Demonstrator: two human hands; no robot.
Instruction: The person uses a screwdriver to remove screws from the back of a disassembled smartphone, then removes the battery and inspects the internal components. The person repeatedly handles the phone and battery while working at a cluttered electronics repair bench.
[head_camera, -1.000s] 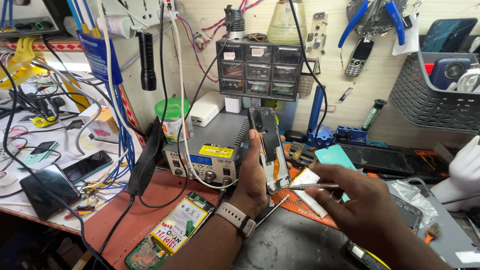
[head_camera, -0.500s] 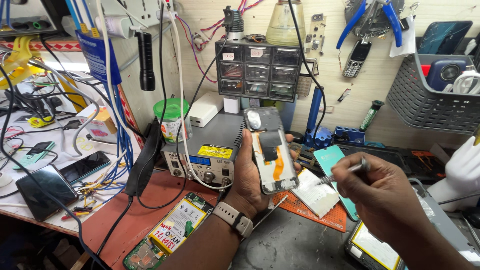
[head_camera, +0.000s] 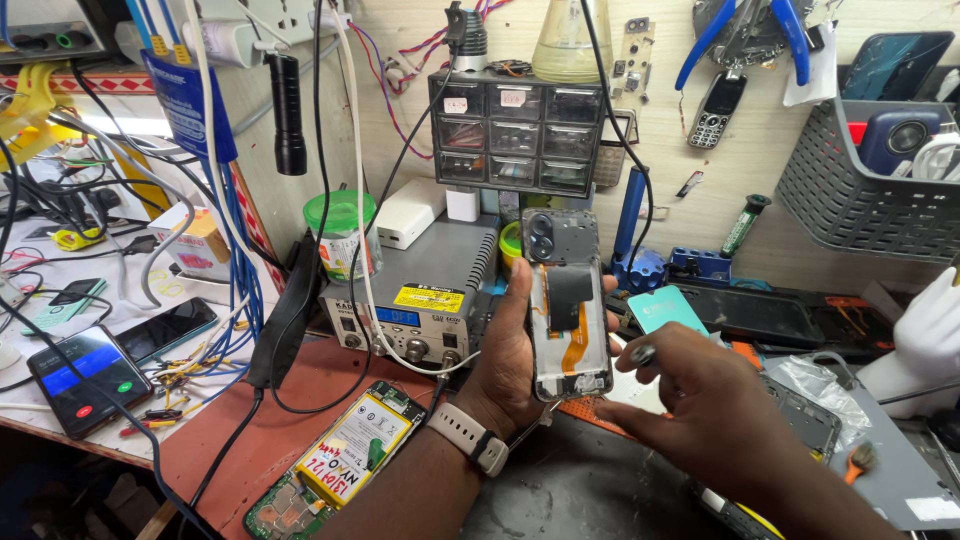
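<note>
The left hand (head_camera: 510, 365) wraps its fingers (head_camera: 521, 300) round the left edge of an opened phone (head_camera: 565, 300), thumb side hidden behind it, and holds it upright above the middle of the table (head_camera: 310, 380). The phone's back is off: a dark frame with a camera cutout at the top, a black patch in the centre and an orange flex strip running down the lower half. A pale watch strap (head_camera: 470, 437) circles the left wrist.

The right hand (head_camera: 700, 400) sits just right of the phone's lower end, fingers pinched on a thin metal tool (head_camera: 640, 353) whose tip points towards the phone; whether the tip touches it cannot be told.

Just behind the right hand a teal card (head_camera: 665, 308) lies by a black mat. Behind the phone stands a grey soldering station (head_camera: 420, 290) with a blue display, and above it a small parts drawer cabinet (head_camera: 515, 135). Toward the front edge of the table, left of the left forearm, lies a green circuit board with a yellow battery (head_camera: 345, 455). At the left edge a phone with a lit call screen (head_camera: 90, 380) rests among cables. At the right edge a white-gloved hand (head_camera: 925, 325) of another person rests on the table.
</note>
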